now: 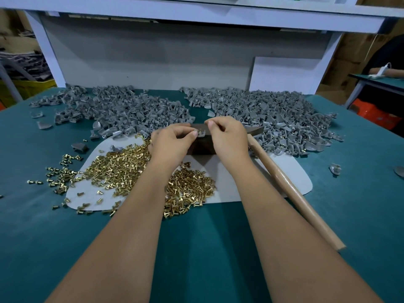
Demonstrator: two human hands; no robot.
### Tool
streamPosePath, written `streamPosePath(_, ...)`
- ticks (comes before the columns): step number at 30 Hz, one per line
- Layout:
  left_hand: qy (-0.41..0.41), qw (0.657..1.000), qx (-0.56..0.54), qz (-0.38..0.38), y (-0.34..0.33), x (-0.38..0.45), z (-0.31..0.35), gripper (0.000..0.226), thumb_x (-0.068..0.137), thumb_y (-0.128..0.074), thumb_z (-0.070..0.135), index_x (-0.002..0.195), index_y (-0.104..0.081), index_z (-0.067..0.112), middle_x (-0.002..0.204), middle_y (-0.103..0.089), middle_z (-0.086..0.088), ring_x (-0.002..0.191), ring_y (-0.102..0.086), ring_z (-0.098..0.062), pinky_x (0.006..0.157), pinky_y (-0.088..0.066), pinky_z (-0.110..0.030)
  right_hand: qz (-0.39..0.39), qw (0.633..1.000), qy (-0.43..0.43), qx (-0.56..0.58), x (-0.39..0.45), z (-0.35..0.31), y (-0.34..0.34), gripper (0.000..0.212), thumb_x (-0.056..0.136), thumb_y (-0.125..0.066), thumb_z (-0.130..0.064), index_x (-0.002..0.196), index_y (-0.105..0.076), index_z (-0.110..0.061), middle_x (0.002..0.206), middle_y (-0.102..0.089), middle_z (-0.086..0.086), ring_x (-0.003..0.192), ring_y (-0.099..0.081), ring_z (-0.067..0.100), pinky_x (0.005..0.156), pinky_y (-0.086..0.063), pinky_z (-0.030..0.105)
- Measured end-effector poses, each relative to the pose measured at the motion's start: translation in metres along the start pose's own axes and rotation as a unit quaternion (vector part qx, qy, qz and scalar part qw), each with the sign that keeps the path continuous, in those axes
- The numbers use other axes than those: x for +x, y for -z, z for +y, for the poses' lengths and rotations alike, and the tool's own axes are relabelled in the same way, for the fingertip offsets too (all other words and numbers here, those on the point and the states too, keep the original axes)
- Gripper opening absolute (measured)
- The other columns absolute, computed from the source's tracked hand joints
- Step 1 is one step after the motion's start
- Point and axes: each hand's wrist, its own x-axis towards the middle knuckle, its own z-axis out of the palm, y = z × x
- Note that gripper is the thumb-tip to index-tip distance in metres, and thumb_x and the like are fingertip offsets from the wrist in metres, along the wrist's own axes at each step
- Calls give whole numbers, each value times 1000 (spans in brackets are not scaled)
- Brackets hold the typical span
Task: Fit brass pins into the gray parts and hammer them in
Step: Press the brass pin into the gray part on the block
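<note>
Hidden between the fingertips
The left hand and right hand cover most of the gray part and dark block; any pin there is too small to tell.

My head view is evenly and fairly brightly lit from above, with no hard glare. I see soft, short shadows under my forearms on the green mat and a dim band beneath the far shelf. Wide-angle distortion bows the shelf edge and stretches the near corners. The far left and right background looks dark and soft.
</note>
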Motion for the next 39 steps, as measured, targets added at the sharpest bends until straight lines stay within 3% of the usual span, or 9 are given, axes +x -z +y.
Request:
streamPosePath(7, -6, 1000, 9, 1, 1, 1, -2, 15, 89, -71, 34, 79, -69, 45, 120, -64, 20, 131, -46, -22, 112, -34, -48, -19, 999, -21, 25, 3, -3, 3, 19, 92, -56, -16, 94, -74, -13, 90, -69, -2, 90, -60, 12, 84, -48, 32)
streamPosePath(12, -11, 1000, 4, -8, 0, 3, -2, 11, 88, -72, 32, 84, -71, 42, 119, -67, 16, 129, -50, -26, 109, -39, -48, -48, 999, -4, -19, 6, -4, 2, 7, 84, -68, -21, 79, -74, -21, 76, -64, -12, 81, -61, 9, 76, -49, 28)
streamPosePath(15, -17, 1000, 20, -2, 0, 3, -2, 12, 87, -72, 35, 81, -70, 45, 118, -68, 16, 128, -51, -26, 108, -40, -49, -42, 997, 6, -61, 5, -4, -1, 16, 83, -70, -21, 70, -67, -28, 72, -55, -17, 90, -60, 13, 78, -49, 32)
streamPosePath(20, -21, 999, 45, 11, -1, 0, -2, 18, 86, -72, 39, 74, -67, 51, 115, -67, 20, 128, -51, -24, 109, -38, -49, -27, 996, 15, -86, 6, -4, -7, 10, 86, -68, -18, 76, -70, -19, 86, -60, -5, 78, -55, 12, 73, -45, 28)
streamPosePath(26, -23, 998, 56, 21, -1, -2, -1, 30, 86, -72, 39, 65, -64, 60, 113, -67, 22, 127, -51, -23, 110, -38, -48, -28, 995, -13, -90, 7, -6, -8, 13, 87, -66, -17, 74, -68, -18, 85, -62, -2, 76, -54, 13, 66, -36, 22)
streamPosePath(31, -17, 999, 43, 10, 0, -1, -2, 18, 86, -72, 39, 75, -67, 52, 118, -66, 20, 129, -50, -23, 110, -38, -48, -32, 997, -29, -67, 6, -8, -7, 15, 87, -66, -14, 73, -66, -18, 77, -60, -4, 71, -53, 10, 60, -36, 21)
streamPosePath(39, -5, 998, 64, 14, 0, -4, 0, 13, 87, -70, 43, 79, -65, 52, 123, -63, 23, 132, -46, -21, 111, -36, -49, -30, 998, -10, -55, 3, -4, -6, 16, 87, -66, -14, 72, -65, -19, 82, -60, -5, 75, -53, 9, 68, -37, 23)
